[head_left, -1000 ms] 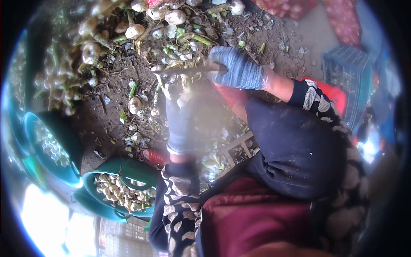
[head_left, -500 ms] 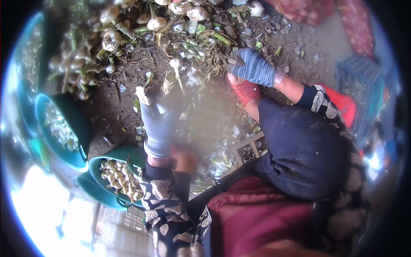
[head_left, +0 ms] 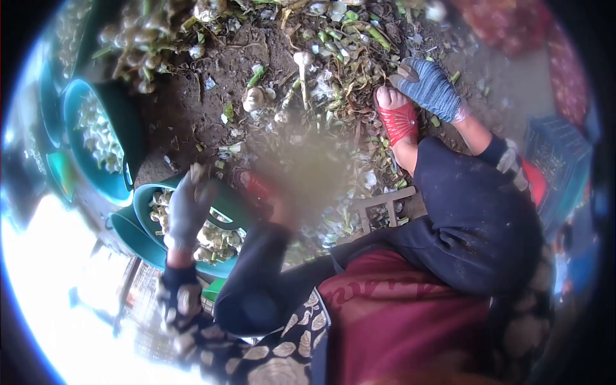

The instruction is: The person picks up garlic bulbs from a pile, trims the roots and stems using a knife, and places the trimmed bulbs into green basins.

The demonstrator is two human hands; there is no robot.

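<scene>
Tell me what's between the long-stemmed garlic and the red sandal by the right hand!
Dry leaves and pale scraps lie there, in the head view.

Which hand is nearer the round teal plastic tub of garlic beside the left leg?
Left: the gray-gloved left hand is over the tub; the blue-gloved right hand is away, beside the right foot.

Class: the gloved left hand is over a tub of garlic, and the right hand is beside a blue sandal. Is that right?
The head view shows a red sandal, not blue; the right hand is beside it, and the left hand is over a tub of garlic.
</scene>
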